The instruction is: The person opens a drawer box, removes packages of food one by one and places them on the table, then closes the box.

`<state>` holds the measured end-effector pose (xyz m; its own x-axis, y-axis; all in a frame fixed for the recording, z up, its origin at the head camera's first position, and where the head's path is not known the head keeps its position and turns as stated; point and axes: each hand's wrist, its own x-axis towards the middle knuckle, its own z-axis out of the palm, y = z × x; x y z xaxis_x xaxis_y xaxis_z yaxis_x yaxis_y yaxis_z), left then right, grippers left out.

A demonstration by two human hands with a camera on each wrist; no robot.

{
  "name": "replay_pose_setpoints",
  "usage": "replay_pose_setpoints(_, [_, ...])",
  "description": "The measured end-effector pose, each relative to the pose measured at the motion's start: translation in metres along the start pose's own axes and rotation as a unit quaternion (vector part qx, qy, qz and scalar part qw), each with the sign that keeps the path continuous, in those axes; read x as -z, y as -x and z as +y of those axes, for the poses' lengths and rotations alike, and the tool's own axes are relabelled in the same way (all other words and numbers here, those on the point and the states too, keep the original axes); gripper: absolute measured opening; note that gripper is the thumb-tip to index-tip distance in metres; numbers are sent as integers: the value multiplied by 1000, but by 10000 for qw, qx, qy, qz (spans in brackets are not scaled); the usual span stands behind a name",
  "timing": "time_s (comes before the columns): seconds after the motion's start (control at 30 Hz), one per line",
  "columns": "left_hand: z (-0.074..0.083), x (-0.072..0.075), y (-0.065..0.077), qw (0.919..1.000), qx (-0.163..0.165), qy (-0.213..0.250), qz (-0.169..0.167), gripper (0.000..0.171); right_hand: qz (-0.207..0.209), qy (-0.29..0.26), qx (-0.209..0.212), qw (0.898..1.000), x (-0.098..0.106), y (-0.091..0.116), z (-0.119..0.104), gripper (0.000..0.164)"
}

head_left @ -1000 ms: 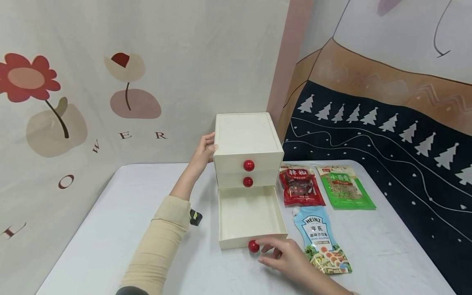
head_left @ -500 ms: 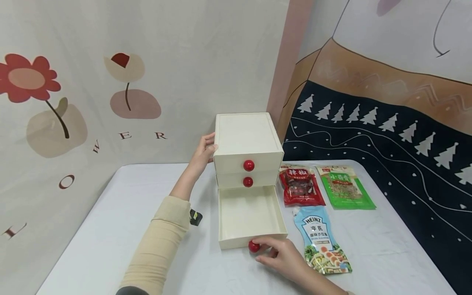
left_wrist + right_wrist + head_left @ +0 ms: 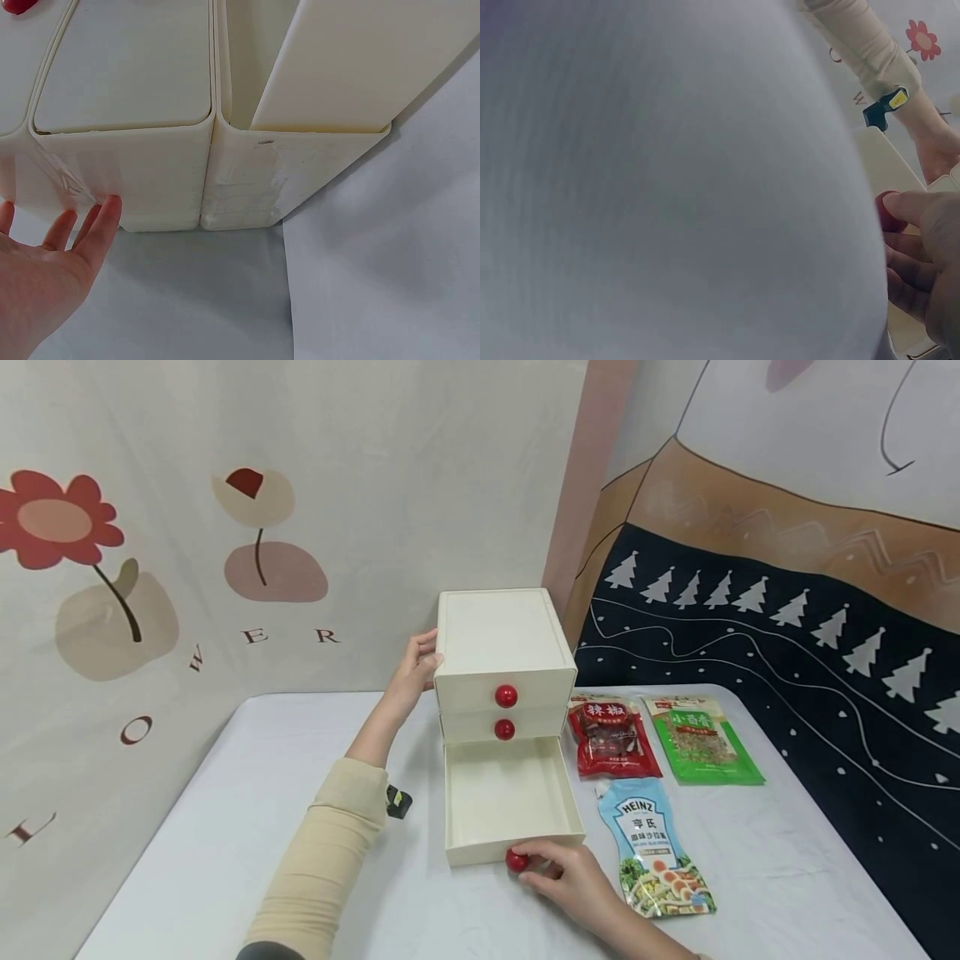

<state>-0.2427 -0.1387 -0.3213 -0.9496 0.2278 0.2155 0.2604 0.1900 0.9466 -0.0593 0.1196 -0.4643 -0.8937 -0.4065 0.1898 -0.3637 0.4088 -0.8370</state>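
Observation:
A cream chest of drawers (image 3: 498, 631) stands at the back of the table, with round red knobs on its fronts. Its bottom drawer (image 3: 477, 853) is pulled out, and nothing lies inside. My right hand (image 3: 576, 882) pinches this drawer's red knob (image 3: 516, 861) between thumb and fingers, the knob partly covered by them in the right wrist view. On the chest's left side rests my left hand (image 3: 412, 673). The left wrist view shows the left fingers (image 3: 105, 225) extended, their tips against the side wall.
Right of the chest lie a red packet (image 3: 615, 739) and a green packet (image 3: 703, 743). A blue Heinz pouch (image 3: 652, 847) lies nearer, just beside my right hand. A white cloth (image 3: 300, 760) covers the table, and patterned curtains (image 3: 375, 485) hang behind.
My right hand has shifted slightly left, and its fingers have closed from beside the knob onto it. The drawer and my left hand look unmoved.

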Motion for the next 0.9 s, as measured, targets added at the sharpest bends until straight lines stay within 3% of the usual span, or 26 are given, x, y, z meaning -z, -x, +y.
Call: replay_pose_setpoints(0.9, [1,0,2,10000,-54,70,-34,56,395,-268,-40,9989,-6,1,-3,28])
